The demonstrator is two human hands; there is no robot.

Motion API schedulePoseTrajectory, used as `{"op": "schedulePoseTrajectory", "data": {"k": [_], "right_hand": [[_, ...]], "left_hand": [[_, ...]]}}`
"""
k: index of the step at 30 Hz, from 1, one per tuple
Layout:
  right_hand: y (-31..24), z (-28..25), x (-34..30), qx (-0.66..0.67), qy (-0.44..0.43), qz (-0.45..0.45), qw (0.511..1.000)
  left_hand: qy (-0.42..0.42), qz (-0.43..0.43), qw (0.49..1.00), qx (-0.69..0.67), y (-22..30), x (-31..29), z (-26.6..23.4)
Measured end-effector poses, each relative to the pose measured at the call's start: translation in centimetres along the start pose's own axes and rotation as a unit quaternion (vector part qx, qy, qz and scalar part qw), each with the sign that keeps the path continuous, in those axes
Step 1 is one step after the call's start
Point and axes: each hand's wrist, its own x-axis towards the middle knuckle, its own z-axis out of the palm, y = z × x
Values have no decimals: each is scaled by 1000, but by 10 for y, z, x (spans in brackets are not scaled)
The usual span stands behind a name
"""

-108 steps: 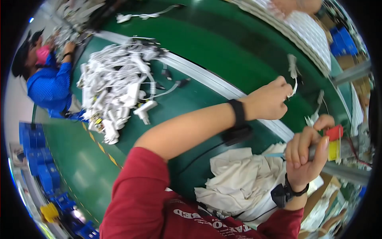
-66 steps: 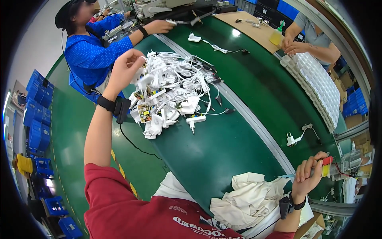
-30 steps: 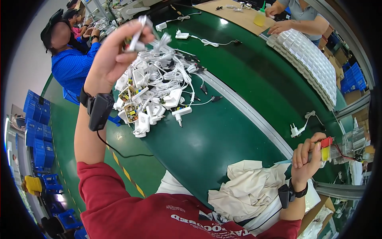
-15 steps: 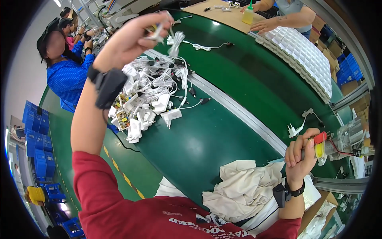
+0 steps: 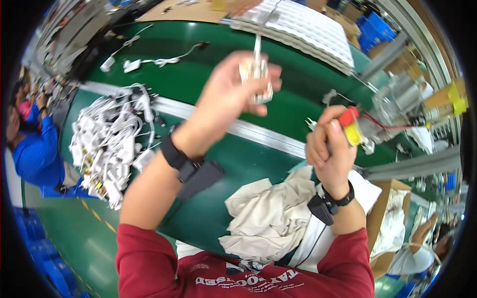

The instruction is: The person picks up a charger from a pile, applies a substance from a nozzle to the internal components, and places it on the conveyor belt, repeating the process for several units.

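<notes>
In front of me, my left hand [image 5: 238, 87] is raised over the green bench, fingers closed on an opened power adapter [image 5: 255, 79] with a pale cord running up from it. Motion blurs the adapter. My right hand [image 5: 329, 149], at the right, is closed with its fingers curled; what sits inside the fist is hidden. A red and yellow part [image 5: 354, 135] shows right beside its thumb, and I cannot tell whether it is held. To the left lies a heap of white adapters and bundled cords [image 5: 112, 134], some with bare circuit boards.
A crumpled cream cloth [image 5: 271, 216] lies by the near edge. A metal rail [image 5: 238, 128] crosses the bench. Beyond it are loose corded adapters [image 5: 159, 61] and a stack of white trays [image 5: 298, 37]. Clear cylinders [image 5: 397, 99] with wires and a metal frame stand right. A co-worker [image 5: 37, 149] sits left.
My left hand with the adapter has come from above the heap, rightward and toward my right hand. The right hand stays closed. The whole view has swung to the right.
</notes>
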Motion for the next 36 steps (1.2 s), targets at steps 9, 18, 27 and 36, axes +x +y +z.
{"op": "schedulePoseTrajectory", "data": {"k": [9, 18, 27, 36], "right_hand": [[-8, -18, 10, -52, 91, 13, 994], [3, -20, 10, -58, 54, 15, 997], [7, -23, 10, -74, 21, 1, 997], [-3, -16, 11, -106, 39, 22, 993]], "left_hand": [[-207, -288, 915, -193, -128, -73, 52], [-243, -296, 890, -245, -131, -72, 45], [-245, -294, 885, -266, -129, -70, 40], [-243, -294, 890, -251, -129, -70, 42]]}}
